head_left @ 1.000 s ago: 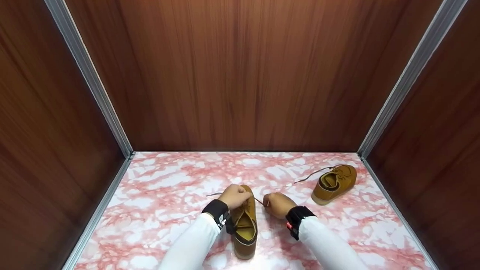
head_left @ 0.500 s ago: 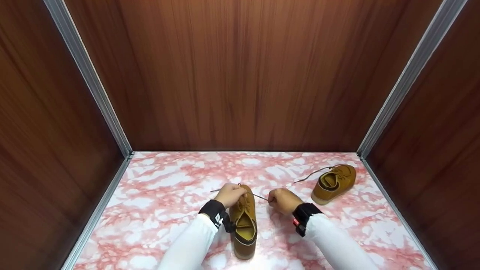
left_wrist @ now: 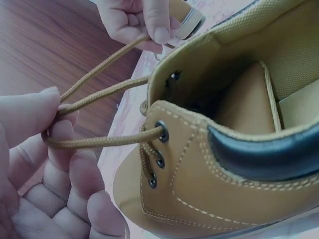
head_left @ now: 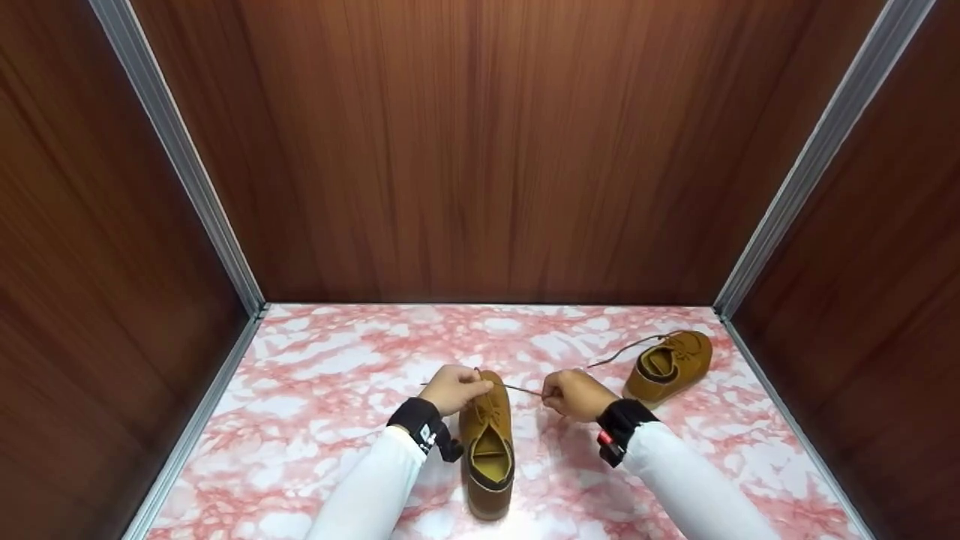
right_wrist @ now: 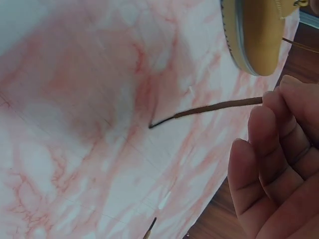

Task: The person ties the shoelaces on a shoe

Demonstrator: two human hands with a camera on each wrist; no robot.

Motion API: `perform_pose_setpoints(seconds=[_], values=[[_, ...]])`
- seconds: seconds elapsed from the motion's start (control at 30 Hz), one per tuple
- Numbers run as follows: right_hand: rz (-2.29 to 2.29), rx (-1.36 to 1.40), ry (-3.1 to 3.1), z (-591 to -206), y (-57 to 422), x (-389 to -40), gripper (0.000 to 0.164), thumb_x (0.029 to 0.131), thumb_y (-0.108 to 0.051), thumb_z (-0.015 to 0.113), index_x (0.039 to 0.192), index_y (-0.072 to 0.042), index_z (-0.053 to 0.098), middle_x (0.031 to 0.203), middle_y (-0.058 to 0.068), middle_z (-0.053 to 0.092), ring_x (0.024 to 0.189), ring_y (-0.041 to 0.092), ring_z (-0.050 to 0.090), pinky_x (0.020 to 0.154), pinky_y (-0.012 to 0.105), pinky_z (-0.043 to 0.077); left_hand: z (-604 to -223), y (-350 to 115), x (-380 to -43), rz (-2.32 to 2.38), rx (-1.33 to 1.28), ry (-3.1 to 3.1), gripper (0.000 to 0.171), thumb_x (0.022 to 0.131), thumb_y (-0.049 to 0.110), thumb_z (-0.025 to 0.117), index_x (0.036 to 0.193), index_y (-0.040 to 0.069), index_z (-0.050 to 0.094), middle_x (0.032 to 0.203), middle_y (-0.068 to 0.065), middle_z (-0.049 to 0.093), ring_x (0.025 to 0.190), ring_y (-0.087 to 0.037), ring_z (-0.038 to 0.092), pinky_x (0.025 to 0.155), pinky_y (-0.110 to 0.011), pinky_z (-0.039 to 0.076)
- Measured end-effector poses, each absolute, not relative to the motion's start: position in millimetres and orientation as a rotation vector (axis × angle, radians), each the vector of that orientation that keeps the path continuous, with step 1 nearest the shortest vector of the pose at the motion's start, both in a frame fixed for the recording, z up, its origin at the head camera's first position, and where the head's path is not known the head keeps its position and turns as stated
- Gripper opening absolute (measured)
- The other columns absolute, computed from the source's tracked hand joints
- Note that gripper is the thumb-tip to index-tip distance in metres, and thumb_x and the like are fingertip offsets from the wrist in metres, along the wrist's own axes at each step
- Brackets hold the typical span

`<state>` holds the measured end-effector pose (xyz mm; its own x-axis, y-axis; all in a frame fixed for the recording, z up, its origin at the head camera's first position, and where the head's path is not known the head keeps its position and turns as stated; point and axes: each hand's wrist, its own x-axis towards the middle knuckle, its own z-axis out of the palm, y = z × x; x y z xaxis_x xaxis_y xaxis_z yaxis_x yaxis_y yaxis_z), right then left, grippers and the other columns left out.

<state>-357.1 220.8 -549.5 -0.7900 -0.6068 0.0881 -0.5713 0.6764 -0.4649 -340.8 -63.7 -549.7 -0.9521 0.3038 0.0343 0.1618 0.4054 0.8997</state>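
Note:
A tan lace-up shoe (head_left: 489, 501) stands in front of me, toe pointing away. Over its front, my left hand (head_left: 454, 390) pinches its brown shoelace between thumb and forefinger. In the left wrist view, strands of that shoelace (left_wrist: 104, 142) run from the top eyelets to a crossing at my left thumb. To the right of the shoe, my right hand (head_left: 577, 396) pinches the same lace, stretched between both hands. The right wrist view shows the lace's dark-tipped end (right_wrist: 214, 106) sticking out past my right fingers.
A second tan shoe (head_left: 688, 354) stands at the back right, one lace end (head_left: 622, 349) trailing left on the pink-and-white marbled surface (head_left: 337, 450). Brown wood-grain panels (head_left: 480, 150) rise at the back and both sides, with grey metal strips (head_left: 187, 157) at the corners.
My right hand has moved right and slightly away from me, drawing the lace outward. My left hand has shifted a little left, still pinching the lace. Both shoes stay put.

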Motion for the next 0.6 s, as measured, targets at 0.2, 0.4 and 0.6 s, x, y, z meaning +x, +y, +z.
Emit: perform_pose_setpoints(seconds=[0.2, 0.4, 0.6], values=[[-0.803, -1.028, 2.779, -542, 219, -356, 0.008, 0.089, -0.003, 0.077, 0.083, -0.006, 0.073, 0.077, 0.002, 0.075, 0.071, 0.000, 0.057, 0.069, 0.021, 0.050, -550, -65, -342, 1.628, 0.385, 2.485, 0.035, 0.097, 0.023, 0.072, 0.068, 0.010, 0.059, 0.063, 0.008, 0.053, 0.056, -0.006, 0.049, 0.053, -0.019, 0.042], [-0.841, -0.990, 2.773, -533, 216, -356, 0.007, 0.089, -0.007, 0.077, 0.083, -0.010, 0.074, 0.076, -0.002, 0.075, 0.072, -0.002, 0.056, 0.071, 0.021, 0.049, -549, -63, -343, 1.695, 0.301, 2.424, 0.036, 0.100, 0.027, 0.070, 0.077, -0.001, 0.069, 0.065, 0.007, 0.062, 0.056, -0.009, 0.050, 0.053, -0.019, 0.042], [-0.889, -0.939, 2.731, -525, 215, -352, 0.007, 0.091, -0.009, 0.077, 0.084, -0.009, 0.075, 0.073, -0.002, 0.073, 0.067, -0.002, 0.054, 0.065, 0.018, 0.046, -549, -62, -343, 1.714, 0.293, 2.425, 0.033, 0.099, 0.024, 0.072, 0.071, 0.008, 0.063, 0.067, 0.006, 0.062, 0.058, -0.008, 0.050, 0.054, -0.019, 0.042]])
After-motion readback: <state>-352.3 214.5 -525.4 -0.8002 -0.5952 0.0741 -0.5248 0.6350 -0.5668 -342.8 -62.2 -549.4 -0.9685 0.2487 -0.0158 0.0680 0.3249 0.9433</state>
